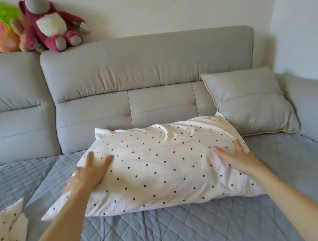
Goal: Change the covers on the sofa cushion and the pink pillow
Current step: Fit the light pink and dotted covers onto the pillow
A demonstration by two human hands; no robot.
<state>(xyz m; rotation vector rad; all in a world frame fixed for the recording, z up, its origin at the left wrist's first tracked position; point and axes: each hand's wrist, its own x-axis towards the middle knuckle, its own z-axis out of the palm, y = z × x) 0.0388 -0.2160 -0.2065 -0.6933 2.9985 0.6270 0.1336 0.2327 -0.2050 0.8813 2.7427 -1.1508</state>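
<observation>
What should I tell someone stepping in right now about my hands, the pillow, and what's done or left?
Left hand: open, flat on the dotted pillow's left end.
Right hand: open, flat on its right end.
Pillow lies on the quilted sofa cover, wearing the white dotted cover; no pink shows.
Grey cushion leans on the backrest at right.
Another dotted cloth lies at left.
Done: pillow looks covered.
Left: probably the cushion.

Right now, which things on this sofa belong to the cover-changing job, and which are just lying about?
Job: dotted pillow, left hand, right hand, grey cushion, loose dotted cloth.
Lying about: maroon plush bear, green-haired plush, quilted blue throw.
</observation>
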